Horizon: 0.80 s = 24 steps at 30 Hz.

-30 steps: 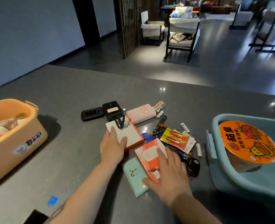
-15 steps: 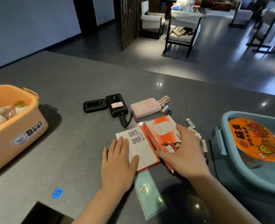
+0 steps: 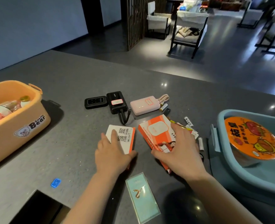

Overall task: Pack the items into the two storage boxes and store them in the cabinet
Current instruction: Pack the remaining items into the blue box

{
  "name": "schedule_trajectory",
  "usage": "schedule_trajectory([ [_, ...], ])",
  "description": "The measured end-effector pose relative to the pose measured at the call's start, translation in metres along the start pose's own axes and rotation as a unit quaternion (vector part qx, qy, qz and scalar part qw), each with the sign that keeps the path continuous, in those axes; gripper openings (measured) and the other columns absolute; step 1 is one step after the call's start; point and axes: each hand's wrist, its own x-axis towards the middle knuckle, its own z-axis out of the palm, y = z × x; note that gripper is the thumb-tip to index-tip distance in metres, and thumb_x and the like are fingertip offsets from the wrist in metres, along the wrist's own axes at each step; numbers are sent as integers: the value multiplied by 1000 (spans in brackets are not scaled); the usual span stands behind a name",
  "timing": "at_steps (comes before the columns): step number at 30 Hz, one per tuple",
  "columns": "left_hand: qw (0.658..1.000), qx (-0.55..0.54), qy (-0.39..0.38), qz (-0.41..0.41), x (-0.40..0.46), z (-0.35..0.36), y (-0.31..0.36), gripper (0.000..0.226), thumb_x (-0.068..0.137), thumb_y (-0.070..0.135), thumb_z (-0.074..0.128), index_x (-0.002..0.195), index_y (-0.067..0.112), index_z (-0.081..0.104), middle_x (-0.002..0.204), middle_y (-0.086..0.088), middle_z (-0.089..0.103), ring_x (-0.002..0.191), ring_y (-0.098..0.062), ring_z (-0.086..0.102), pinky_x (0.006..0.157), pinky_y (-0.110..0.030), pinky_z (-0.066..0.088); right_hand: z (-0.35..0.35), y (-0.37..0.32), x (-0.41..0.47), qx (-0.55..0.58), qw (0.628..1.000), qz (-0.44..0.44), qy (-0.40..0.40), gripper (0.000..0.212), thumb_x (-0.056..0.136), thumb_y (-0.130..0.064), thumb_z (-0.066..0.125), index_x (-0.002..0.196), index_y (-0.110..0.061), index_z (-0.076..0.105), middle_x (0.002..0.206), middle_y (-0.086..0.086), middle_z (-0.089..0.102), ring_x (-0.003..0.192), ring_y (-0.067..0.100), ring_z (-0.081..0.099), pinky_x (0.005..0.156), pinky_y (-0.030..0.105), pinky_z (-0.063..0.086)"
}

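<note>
orange cartons under both hands on a grey counter

the left hand point(image 3: 113, 156) lay flat with straight fingers on the white-faced carton point(image 3: 125, 136), and the right hand point(image 3: 180, 152) spread its fingers over the orange carton point(image 3: 156, 131) just beside it, thumb along the near edge; neither hand curled round anything. a teal packet point(image 3: 141, 196) lay near the forearms, apart from both cartons. beyond the cartons sat a black router point(image 3: 96, 102), a black power bank point(image 3: 117, 102) with its cable, and a pink power bank point(image 3: 145, 105), with batteries point(image 3: 200, 143) scattered to the right. the blue box point(image 3: 219, 120) at far right held a noodle bowl point(image 3: 251, 138); the orange box point(image 3: 20, 126) at far left held bottles. a small blue tag point(image 3: 56, 182) lay alone near the counter's front.
</note>
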Motion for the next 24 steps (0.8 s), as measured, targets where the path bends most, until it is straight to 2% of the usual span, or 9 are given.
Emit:
schedule_trajectory([
  [3, 998, -49, 37, -12, -4, -13, 0, 96, 65, 61, 69, 141, 21, 26, 139, -13, 37, 123, -34, 36, 99, -43, 34, -21, -5, -3, -7, 1000, -28, 12, 96, 61, -62, 72, 139, -41, 21, 139, -13, 34, 129, 11, 30, 102, 34, 30],
  [6, 990, -95, 95, 29, -8, -35, 18, 100, 58, 57, 76, 139, 19, 33, 136, -16, 42, 120, -40, 39, 96, -48, 36, -57, -5, -9, 8, 997, -61, 48, 85, 60, -66, 69, 131, -46, 28, 131, -19, 41, 124, 6, 38, 103, 34, 36],
  [8, 980, -130, 123, 80, -12, -52, 50, 107, 50, 63, 71, 140, 18, 35, 136, -19, 42, 121, -42, 38, 98, -51, 35, -90, 7, -14, 19, 992, -67, 105, 87, 57, -66, 70, 132, -44, 32, 123, -24, 41, 119, 2, 37, 100, 28, 35],
  [11, 962, -178, 134, 159, -27, -67, 118, 113, 43, 71, 56, 141, 18, 34, 139, -18, 41, 126, -39, 35, 102, -52, 32, -152, 48, -25, 13, 977, -18, 212, 94, 51, -69, 67, 135, -42, 32, 116, -24, 39, 112, -1, 35, 92, 24, 31],
  [14, 937, -219, 130, 238, -48, -66, 184, 113, 43, 72, 51, 141, 18, 33, 137, -17, 41, 126, -31, 33, 104, -47, 29, -209, 108, -41, -21, 958, 74, 278, 94, 48, -71, 65, 132, -41, 35, 116, -16, 45, 111, 8, 43, 91, 29, 36],
  [16, 925, -224, 116, 285, -62, -60, 224, 112, 46, 70, 55, 142, 18, 31, 137, -14, 41, 126, -28, 32, 104, -45, 28, -232, 148, -53, -36, 951, 155, 266, 96, 45, -72, 62, 131, -37, 37, 121, -7, 51, 112, 16, 48, 93, 37, 42],
  [18, 916, -228, 94, 316, -74, -53, 259, 110, 48, 65, 61, 143, 20, 28, 140, -10, 39, 129, -28, 31, 105, -44, 27, -240, 178, -60, -59, 949, 214, 224, 98, 45, -74, 59, 131, -33, 38, 123, 1, 54, 115, 23, 47, 95, 41, 41],
  [21, 905, -240, 75, 342, -87, -42, 296, 110, 50, 63, 65, 144, 24, 25, 143, -7, 35, 131, -29, 29, 106, -44, 27, -228, 203, -54, -144, 951, 239, 136, 95, 49, -80, 51, 130, -32, 39, 128, 1, 51, 120, 24, 44, 92, 41, 37],
  [24, 899, -247, 68, 355, -92, -33, 312, 108, 55, 59, 72, 145, 28, 22, 147, -5, 30, 133, -28, 26, 107, -46, 27, -213, 212, -35, -188, 944, 268, 49, 99, 56, -78, 55, 138, -28, 30, 137, 7, 43, 125, 29, 41, 93, 43, 39],
])
